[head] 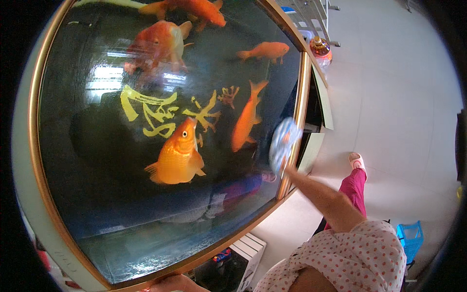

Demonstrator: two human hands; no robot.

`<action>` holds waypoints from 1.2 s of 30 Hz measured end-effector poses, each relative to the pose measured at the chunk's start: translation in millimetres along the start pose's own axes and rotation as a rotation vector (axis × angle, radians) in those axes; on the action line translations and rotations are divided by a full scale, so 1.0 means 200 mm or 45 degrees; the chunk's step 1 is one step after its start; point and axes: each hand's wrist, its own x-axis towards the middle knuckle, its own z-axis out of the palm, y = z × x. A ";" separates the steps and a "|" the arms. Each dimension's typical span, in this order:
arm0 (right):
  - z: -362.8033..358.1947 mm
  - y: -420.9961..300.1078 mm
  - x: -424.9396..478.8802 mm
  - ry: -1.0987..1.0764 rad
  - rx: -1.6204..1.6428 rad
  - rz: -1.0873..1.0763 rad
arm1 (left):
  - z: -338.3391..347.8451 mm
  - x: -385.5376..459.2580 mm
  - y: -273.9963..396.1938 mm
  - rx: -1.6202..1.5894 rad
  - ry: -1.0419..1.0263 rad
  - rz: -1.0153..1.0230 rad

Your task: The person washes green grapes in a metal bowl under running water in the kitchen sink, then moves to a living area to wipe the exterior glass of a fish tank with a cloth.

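Note:
A large fish tank [211, 160] in a gold-coloured frame fills the left and middle, with several orange and red-white fish and yellow decorative characters behind its glass. My right hand [286, 168] reaches to the tank's right-hand edge, holding a blurred blue-and-white cloth [285, 144] flat against the glass and frame. At the lower picture edge, my left hand [166, 284] touches the tank's frame; it is partly cut off, and its finger posture is unclear.
Open cabinet doors [314, 148] jut out beside the tank. A bottle of amber liquid [321, 51] stands near a metal rack [310, 16]. A white slatted stool [250, 246] is below the tank's corner. A blue plastic basket [410, 241] stands behind my dotted sleeve.

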 end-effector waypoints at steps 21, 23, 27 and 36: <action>0.00 -0.44 0.59 0.009 0.074 -0.540 | 0.07 -0.06 0.34 -0.112 -0.227 0.277; -0.04 -0.11 0.84 0.183 0.111 -0.294 | 0.03 0.04 0.13 0.126 -0.084 0.587; 0.04 -0.17 0.14 -0.018 0.083 -0.120 | -0.04 0.02 0.12 0.077 -0.043 0.249; 0.04 -1.32 0.94 0.078 0.295 -1.099 | -0.20 0.09 -0.13 0.164 0.006 0.151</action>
